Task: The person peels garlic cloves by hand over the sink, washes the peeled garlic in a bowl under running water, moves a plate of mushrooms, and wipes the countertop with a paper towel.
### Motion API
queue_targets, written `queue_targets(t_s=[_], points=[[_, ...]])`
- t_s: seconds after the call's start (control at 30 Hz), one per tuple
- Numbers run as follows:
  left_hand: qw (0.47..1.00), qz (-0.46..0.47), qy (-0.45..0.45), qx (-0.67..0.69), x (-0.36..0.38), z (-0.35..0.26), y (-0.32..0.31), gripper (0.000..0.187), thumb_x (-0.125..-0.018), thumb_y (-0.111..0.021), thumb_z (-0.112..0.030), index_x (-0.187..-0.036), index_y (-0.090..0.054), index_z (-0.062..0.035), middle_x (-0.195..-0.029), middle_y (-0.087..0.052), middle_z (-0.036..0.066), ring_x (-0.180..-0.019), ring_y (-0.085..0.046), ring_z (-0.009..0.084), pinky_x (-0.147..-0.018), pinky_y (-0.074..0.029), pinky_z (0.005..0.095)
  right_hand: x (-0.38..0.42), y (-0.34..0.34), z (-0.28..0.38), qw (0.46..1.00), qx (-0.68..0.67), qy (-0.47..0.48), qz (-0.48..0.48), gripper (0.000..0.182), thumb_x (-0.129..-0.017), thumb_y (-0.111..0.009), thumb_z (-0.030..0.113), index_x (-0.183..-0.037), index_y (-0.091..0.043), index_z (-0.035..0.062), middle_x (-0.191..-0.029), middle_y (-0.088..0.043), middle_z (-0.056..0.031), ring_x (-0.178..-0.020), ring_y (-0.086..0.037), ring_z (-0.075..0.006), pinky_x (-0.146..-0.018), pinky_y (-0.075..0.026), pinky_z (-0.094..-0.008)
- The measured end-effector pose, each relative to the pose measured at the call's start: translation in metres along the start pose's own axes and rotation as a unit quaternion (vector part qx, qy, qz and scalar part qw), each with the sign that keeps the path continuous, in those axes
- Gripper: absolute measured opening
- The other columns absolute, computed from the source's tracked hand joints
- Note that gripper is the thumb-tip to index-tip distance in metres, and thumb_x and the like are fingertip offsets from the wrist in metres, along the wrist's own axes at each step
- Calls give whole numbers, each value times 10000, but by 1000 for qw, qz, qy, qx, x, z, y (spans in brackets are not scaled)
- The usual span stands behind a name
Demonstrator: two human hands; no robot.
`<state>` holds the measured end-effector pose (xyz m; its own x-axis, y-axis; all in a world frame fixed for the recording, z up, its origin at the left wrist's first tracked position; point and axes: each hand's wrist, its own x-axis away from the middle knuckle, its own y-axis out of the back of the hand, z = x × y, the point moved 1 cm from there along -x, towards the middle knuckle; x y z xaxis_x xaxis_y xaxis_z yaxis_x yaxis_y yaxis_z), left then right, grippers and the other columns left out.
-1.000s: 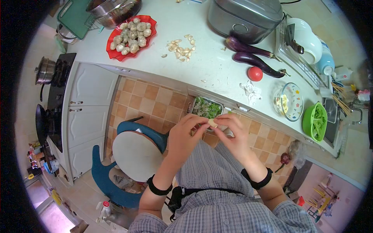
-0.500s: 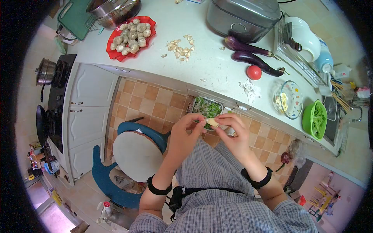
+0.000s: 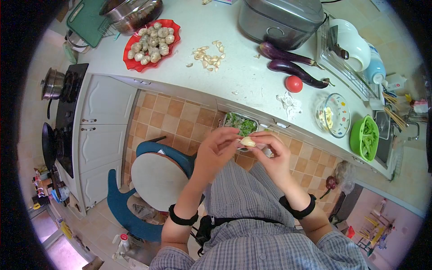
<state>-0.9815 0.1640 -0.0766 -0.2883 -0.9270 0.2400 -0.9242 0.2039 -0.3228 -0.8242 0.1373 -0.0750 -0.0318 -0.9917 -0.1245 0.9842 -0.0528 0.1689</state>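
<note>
1. Clove position: the garlic clove (image 3: 247, 142) is up in the air between our two hands, in front of the desk (image 3: 243, 76) edge, with the tub (image 3: 258, 121) of greens (image 3: 243, 123) showing just beyond it.
2. Grip, right: our right hand (image 3: 273, 155) has the clove pinched between thumb and forefinger. Keep that light; peeled garlic probably turns slick.
3. Grip, left: our left hand (image 3: 218, 148) is blurred right beside the clove; can't tell whether it touches it or has any skin.
4. Step looks like peeling. We'd pick at one end, lift an edge of skin, pull lengthwise, then turn the clove.
5. Clove looks pale and mostly bare; worth checking the far side for leftover skin.
6. We'd keep peeled cloves apart: pale pieces sit in the glass bowl (image 3: 344, 118), loose cloves (image 3: 209, 57) lie on the desk.
</note>
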Motion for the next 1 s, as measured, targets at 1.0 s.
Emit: queue_targets(t_s=[1.0], points=[[973,-74,-71,-206,-2,-4,-6,173,-744,-601,-35,-913,-627,-13,-837,-609,87,-742,-584,136,-648,-463,223,-13,-11,6,991,122,50,-20,247,-618,-711,23,-835,-595,21,-841,-552,-91,-782,-553,-211,-666,-461,-282]])
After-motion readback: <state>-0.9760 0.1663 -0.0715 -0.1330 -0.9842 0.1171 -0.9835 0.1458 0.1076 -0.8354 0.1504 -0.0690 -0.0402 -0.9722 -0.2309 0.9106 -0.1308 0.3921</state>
